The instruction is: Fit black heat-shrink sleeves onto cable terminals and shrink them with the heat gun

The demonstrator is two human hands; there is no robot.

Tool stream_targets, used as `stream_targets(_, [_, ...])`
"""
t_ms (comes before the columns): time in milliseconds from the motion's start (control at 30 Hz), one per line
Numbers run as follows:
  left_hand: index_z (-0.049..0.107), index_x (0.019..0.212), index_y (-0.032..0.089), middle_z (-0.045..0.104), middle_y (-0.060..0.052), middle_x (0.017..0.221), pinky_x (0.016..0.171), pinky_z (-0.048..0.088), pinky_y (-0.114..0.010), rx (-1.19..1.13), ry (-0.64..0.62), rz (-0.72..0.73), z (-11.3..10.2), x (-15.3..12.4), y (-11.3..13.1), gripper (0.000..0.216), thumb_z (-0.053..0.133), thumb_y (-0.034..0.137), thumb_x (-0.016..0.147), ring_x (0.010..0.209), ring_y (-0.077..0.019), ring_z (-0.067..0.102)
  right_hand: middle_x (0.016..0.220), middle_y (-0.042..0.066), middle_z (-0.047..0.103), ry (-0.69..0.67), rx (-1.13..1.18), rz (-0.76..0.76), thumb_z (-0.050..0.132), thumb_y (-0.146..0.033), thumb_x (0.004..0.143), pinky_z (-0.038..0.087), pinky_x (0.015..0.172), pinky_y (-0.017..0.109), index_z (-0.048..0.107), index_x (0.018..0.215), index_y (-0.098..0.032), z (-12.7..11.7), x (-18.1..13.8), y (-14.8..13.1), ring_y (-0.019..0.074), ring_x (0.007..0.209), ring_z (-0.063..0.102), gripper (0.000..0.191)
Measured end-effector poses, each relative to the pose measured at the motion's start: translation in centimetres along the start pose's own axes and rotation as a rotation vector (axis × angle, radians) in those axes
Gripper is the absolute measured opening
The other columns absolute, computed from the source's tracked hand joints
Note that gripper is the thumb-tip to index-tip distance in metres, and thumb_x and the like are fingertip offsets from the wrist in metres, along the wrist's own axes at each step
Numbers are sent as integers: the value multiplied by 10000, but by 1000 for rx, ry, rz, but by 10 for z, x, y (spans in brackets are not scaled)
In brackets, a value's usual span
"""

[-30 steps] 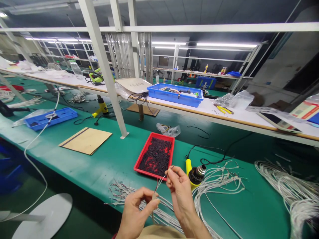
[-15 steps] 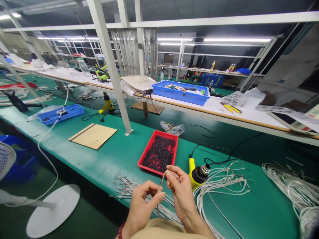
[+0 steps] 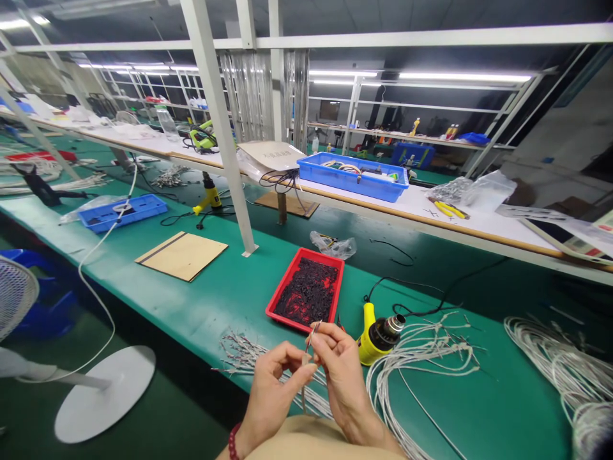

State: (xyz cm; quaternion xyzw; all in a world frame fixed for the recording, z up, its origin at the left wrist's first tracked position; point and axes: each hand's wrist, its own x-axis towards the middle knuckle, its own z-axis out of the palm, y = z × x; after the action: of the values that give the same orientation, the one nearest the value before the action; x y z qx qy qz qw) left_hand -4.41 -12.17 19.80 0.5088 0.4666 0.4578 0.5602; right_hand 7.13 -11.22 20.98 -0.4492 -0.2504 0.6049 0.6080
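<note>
My left hand point(image 3: 276, 382) pinches a white cable point(image 3: 304, 364) near its stripped end, thumb against the forefinger. On the thin wires point(image 3: 312, 335) that come out of that end, the fingertips of my right hand point(image 3: 338, 370) are closed. Just beyond both hands is a red tray point(image 3: 271, 311) with many small black pieces point(image 3: 306, 291), perhaps short tubing. A bundle of white cables point(image 3: 244, 353) with bare wire ends lies under and left of my hands. To the right of my right hand stands a yellow heat gun point(image 3: 368, 338), its metal nozzle upward.
More white cables point(image 3: 431, 351) lie beside the heat gun, and a coil point(image 3: 550, 364) sits far right. A white post point(image 3: 230, 160) rises from the green bench. The raised shelf point(image 3: 431, 223) holds a blue tray point(image 3: 354, 185). A fan base point(image 3: 105, 396) stands lower left.
My right hand has moved slightly left, closer to my left hand, along the wires. The whole view has shifted a little. My left hand keeps its pinch on the cable.
</note>
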Motion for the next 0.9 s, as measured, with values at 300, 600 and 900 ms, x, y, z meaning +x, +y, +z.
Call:
stream_targets(300, [585, 678, 167, 567, 29, 634, 598, 426, -226, -3, 27, -9, 0, -2, -3, 179, 684, 302, 740, 595, -109, 506, 830, 45, 627, 46, -182, -153, 686, -382, 784, 409, 516, 203, 631, 1027, -161, -3, -6, -5, 101, 602, 499, 333])
stream_targets(600, [528, 608, 161, 500, 47, 574, 556, 385, -200, -24, 34, -33, 9, 1, -7, 270, 747, 304, 676, 567, -95, 447, 747, -22, 523, 16, -641, -461, 694, -173, 738, 409, 570, 218, 681, 922, -213, -1, -17, -25, 104, 593, 464, 189])
stream_targets(900, [613, 792, 156, 550, 42, 609, 519, 431, -197, -184, 65, -105, 17, 8, -11, 211, 715, 326, 719, 555, -97, 505, 711, 31, 652, 83, -586, -403, 681, -272, 789, 491, 634, 257, 673, 779, -176, -19, -17, -19, 166, 658, 601, 98])
